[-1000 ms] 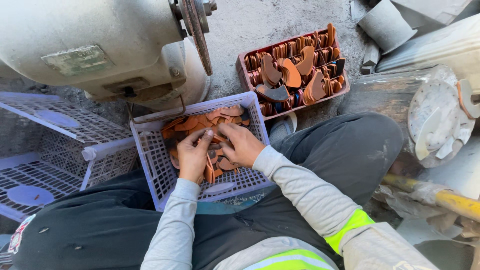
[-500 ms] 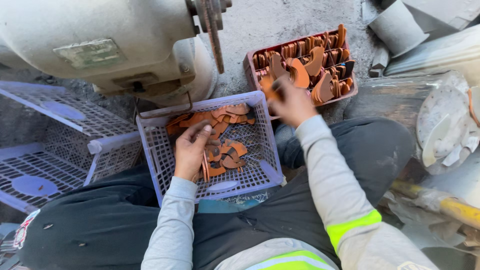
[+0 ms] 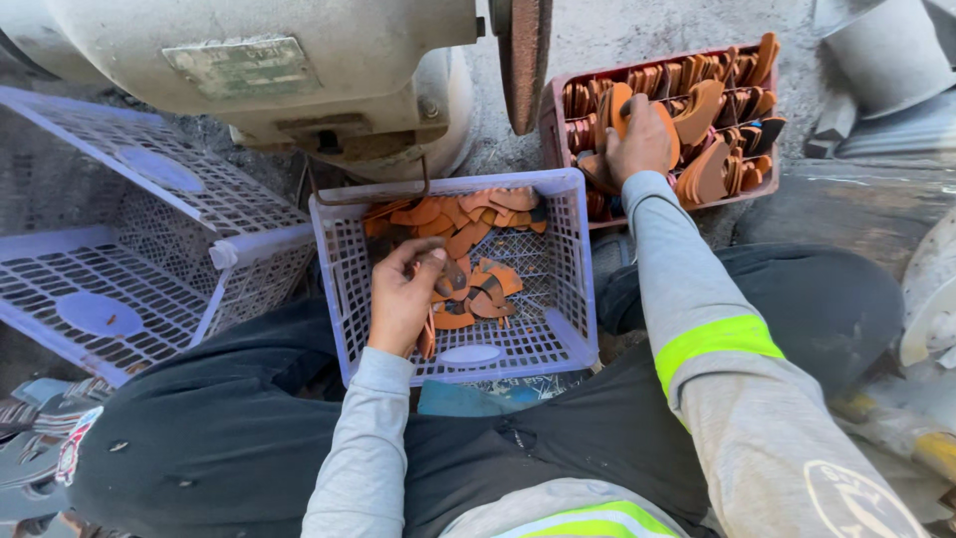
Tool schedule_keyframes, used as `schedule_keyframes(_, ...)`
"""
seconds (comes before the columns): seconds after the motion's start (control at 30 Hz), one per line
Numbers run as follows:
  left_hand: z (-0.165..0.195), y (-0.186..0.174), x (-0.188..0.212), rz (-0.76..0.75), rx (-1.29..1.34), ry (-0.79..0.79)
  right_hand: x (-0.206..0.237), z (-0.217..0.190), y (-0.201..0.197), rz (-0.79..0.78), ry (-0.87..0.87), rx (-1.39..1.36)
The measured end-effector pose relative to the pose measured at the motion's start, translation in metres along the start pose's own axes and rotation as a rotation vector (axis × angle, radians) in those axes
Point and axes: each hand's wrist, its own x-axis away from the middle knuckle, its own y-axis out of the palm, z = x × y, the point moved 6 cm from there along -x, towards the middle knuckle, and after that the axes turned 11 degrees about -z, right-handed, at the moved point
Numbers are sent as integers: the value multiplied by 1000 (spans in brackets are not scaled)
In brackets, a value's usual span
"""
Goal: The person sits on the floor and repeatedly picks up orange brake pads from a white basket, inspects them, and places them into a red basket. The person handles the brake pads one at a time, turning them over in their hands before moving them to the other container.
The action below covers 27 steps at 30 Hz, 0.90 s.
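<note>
Spanning two crates (image 3: 568, 259), two hands (image 3: 403, 299).

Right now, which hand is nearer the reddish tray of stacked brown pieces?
Right. The right hand rests inside the reddish tray, on the brown pieces. The left hand is apart from it, down in the purple basket.

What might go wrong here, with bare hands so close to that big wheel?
The right hand reaches into the red tray just beside the grinding wheel; a sleeve or finger may brush it. The left hand digs bare among orange pieces in the purple basket, whose edges might scrape skin.
</note>
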Motion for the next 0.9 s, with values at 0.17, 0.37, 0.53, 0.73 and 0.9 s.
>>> schedule_keyframes(0.17,1,-1,-1,12,-18,1,2,-1,8,-9,-42,35)
schedule_keyframes(0.37,-3,-12,2,94,-229,-4,10,-30,-34,221,-397,15)
schedule_keyframes(0.53,-18,-26,3,183,-638,-14,43,-86,-101,87,-565,-146)
schedule_keyframes(0.73,-91,-40,-28,16,-823,-276,148,-123,-90,-581,-431,-82)
schedule_keyframes(0.9,-185,-28,-48,-440,-1238,-632,175,-125,-43,-1016,-372,213)
